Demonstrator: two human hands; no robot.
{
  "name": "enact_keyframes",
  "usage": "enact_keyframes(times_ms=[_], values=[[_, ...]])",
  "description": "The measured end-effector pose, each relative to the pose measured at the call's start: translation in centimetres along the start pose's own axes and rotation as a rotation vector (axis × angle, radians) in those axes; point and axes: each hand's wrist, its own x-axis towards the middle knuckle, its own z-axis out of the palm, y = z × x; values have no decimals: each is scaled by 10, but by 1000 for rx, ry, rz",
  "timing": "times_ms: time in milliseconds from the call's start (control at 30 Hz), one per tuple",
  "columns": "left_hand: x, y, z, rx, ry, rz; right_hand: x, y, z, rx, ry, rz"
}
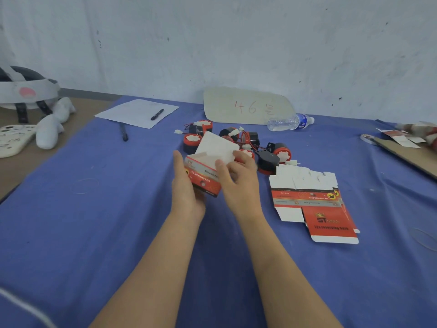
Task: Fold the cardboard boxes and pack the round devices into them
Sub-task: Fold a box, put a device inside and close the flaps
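Hands, left [186,185] and right [238,178], grip one half-folded box [204,177] (flap raised) near roughly six round devices [282,151].

- sheet of paper [132,113] with a black pen [157,114] on it, second pen [123,132] just beside
- water bottle [287,122] on its side by a cardboard sign [246,106] marked "46"
- blue tablecloth [94,209] underneath
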Motion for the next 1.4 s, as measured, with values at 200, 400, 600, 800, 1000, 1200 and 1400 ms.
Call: enact_keyframes(times_ms=[200, 400, 600, 800, 1000, 1200, 1400], values=[[3, -4, 2, 266, -38, 119, 11, 5, -21, 129, 185, 154], [5, -1, -2, 333, -22, 101, 16, 8, -37, 115, -21, 335], [4, 6, -9, 221, -98, -110, 11, 10, -42, 188, -266, 359], [1, 4, -10, 167, -170, -178, 10, 11, -41, 102, -224, 387], [-3, 3, -12, -2, -390, -228, 14, 9, -18, 177, -237, 687], [-3, 3, -11, 42, -356, -176, 14, 13, -8, 230, -56, 697], [-3, -3, 3, 264, -110, 234, 13, 9, -17, 494, 58, 539]])
